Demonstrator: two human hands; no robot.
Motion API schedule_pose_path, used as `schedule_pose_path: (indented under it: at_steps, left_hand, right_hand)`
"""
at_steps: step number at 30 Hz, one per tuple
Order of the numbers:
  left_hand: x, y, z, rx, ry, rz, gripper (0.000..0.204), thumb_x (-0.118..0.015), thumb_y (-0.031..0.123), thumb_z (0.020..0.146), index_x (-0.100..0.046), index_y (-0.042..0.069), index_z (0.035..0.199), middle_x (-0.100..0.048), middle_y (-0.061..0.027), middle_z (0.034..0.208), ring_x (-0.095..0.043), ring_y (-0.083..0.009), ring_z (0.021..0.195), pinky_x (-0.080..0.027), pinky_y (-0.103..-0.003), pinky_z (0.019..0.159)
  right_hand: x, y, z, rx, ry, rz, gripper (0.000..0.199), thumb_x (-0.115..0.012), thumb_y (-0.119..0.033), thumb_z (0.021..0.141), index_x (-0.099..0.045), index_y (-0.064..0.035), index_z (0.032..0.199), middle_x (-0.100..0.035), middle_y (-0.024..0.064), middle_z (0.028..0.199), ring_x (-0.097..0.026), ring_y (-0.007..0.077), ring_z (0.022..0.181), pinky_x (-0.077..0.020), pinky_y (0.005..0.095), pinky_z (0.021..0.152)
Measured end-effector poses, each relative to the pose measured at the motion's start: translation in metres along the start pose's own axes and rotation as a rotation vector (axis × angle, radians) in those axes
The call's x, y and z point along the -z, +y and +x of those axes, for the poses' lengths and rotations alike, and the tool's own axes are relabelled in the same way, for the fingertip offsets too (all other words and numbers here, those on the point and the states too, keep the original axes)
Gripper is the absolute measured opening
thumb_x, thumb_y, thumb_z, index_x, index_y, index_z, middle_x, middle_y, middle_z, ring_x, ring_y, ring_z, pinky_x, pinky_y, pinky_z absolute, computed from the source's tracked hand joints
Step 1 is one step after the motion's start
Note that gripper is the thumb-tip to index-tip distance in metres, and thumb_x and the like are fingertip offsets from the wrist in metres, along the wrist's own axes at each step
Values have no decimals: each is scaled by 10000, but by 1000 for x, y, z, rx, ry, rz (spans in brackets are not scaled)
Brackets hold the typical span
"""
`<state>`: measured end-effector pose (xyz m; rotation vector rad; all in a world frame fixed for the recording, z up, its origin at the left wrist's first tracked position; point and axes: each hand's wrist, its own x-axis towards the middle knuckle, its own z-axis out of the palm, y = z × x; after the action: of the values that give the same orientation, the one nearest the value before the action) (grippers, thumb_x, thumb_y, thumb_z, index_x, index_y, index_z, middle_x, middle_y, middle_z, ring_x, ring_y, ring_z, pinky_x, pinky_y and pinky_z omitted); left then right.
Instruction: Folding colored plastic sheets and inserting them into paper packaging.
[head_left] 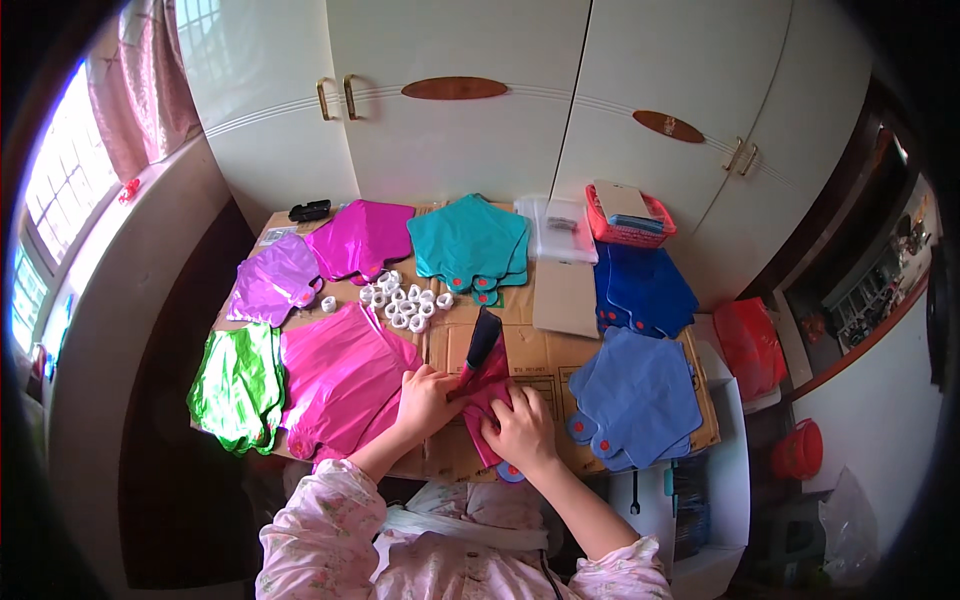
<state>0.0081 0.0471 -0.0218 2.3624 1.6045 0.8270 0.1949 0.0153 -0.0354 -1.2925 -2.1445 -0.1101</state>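
Over the cardboard, both my hands work on a folded pink foil balloon (480, 435). My left hand (428, 402) is closed at its left edge, fingertips pinched together. A dark, flat-ended tool (484, 338) slants away from those fingertips; its lower end is hidden at the fingers, and I cannot tell its kind. My right hand (522, 425) has bent fingers gripping the balloon's right side. Left of my left hand lies a stack of flat pink foil balloons (345, 375). Beyond the hands sits a heap of small white ribbon rolls (408, 308).
Around the cardboard (440, 345) lie green (237, 385), lilac (275, 277), magenta (362, 238), teal (468, 240), dark blue (650, 290) and grey-blue foil balloons (640, 395). A red basket (630, 222) holds cards. White cabinets (450, 145) stand behind; a white box (735, 470) is lower right.
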Motion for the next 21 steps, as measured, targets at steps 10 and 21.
schedule_pose_path:
  at_steps: [10,21]
  left_hand:
    - [-3,-13,1,-332,30,-146,168,-703,171,703,-601,42,737,-576,-87,678,-596,-286,732,-450,-409,666]
    - [12,-2,5,-32,-144,-146,184,-680,127,685,-547,6,724,-603,-139,691,-613,-349,652,-493,-428,594]
  right_hand:
    - [-1,-1,0,2,32,-12,229,-677,-236,705,-638,-29,795,-587,196,1074,-546,343,965,-476,435,831]
    - [-7,3,1,81,-90,91,249,-618,-200,769,-635,-72,981,-579,147,1099,-521,304,1060,-447,415,900]
